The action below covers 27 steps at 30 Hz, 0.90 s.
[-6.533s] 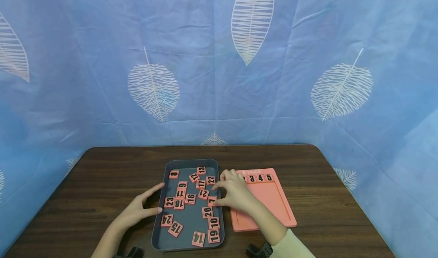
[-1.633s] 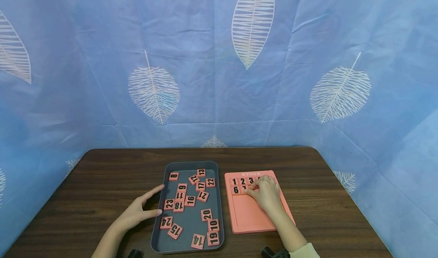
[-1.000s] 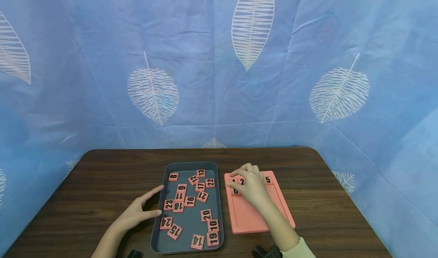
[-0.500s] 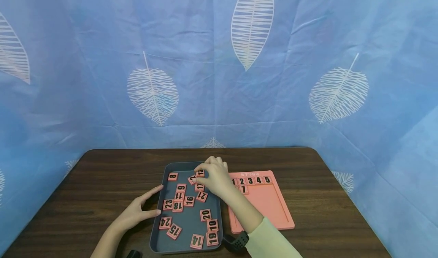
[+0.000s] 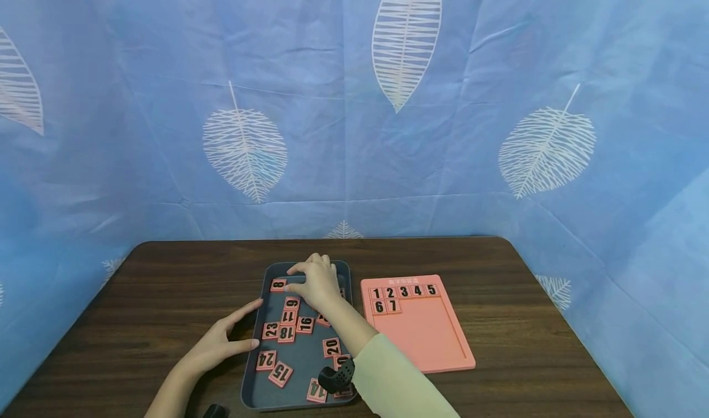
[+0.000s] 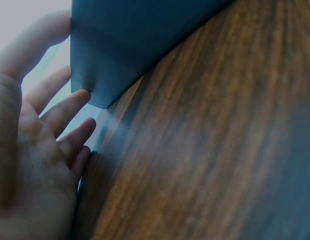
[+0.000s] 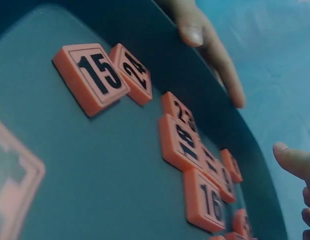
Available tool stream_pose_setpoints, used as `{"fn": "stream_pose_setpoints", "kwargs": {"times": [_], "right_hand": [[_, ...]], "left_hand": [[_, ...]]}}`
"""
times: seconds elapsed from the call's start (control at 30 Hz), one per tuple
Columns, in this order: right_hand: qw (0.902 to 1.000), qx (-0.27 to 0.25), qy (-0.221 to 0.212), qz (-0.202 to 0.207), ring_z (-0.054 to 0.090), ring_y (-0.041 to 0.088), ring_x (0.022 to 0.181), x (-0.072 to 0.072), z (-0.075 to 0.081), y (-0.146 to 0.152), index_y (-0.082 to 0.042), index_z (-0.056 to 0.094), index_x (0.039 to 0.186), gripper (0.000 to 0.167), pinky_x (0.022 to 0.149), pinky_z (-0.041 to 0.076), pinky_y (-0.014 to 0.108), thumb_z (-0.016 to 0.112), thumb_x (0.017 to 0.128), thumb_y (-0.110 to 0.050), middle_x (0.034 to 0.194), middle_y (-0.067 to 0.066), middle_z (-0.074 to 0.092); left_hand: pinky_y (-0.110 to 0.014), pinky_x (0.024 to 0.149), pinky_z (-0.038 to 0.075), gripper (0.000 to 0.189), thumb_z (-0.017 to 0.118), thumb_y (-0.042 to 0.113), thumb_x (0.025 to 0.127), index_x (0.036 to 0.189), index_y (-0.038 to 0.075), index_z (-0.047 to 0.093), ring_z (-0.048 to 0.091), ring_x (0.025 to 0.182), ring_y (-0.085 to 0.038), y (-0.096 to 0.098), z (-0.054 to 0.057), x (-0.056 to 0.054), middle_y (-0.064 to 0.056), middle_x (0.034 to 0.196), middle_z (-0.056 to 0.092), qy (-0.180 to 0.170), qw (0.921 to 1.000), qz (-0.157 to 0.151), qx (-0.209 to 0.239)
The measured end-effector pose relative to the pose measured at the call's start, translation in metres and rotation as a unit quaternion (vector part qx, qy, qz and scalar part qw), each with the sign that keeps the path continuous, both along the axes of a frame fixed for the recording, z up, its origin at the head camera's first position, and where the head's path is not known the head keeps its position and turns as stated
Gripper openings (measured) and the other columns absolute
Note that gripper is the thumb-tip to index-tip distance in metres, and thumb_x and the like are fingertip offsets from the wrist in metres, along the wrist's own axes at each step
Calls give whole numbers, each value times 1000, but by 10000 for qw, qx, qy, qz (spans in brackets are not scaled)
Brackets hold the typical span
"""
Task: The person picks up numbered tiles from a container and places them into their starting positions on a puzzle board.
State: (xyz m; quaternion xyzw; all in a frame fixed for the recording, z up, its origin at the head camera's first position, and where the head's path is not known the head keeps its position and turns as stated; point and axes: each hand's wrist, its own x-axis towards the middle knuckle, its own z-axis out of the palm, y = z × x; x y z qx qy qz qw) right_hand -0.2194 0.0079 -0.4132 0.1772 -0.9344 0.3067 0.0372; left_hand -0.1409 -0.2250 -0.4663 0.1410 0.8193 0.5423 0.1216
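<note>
A dark grey tray (image 5: 301, 399) lies on the table and holds loose pink number tiles. Over its far end hovers my right hand (image 5: 318, 285), thumb and forefinger spread beside the tile marked 8 (image 5: 279, 284), with nothing between them. The right hand and forearm hide several tiles. Spread along the tray's left wall, my left hand (image 5: 224, 343) touches it with thumb and fingertips; the left wrist view shows those fingers against the wall. To the right lies a pink frame board (image 5: 421, 338), with tiles 1 to 5 in its top row and 6 (image 5: 379, 307) and 7 (image 5: 393, 306) below.
Other tiles, among them 16 (image 5: 305, 325), 15 (image 5: 280, 374) and 20 (image 5: 332, 346), lie scattered and turned various ways in the tray. The dark wooden table (image 5: 532, 356) ends at a blue leaf-print cloth (image 5: 310, 147) behind.
Tiles 6 and 7 have come to lie on the board's second row; 7 left the tray. My right hand has moved left from the board to the tray's far end. The left hand stays put.
</note>
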Motion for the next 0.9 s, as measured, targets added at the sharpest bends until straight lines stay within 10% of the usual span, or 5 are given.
{"fn": "stream_pose_setpoints", "kwargs": {"times": [0.9], "right_hand": [[9936,817,-517,-589,44,19,93,-13,-37,-29,-32,72,112,41,87,39,39,75,77,-51,103,-1,53]], "left_hand": [[-72,98,21,73,71,20,88,151,15,34,15,138,-48,4,-1,3,-18,154,24,-86,9997,172,-127]]}}
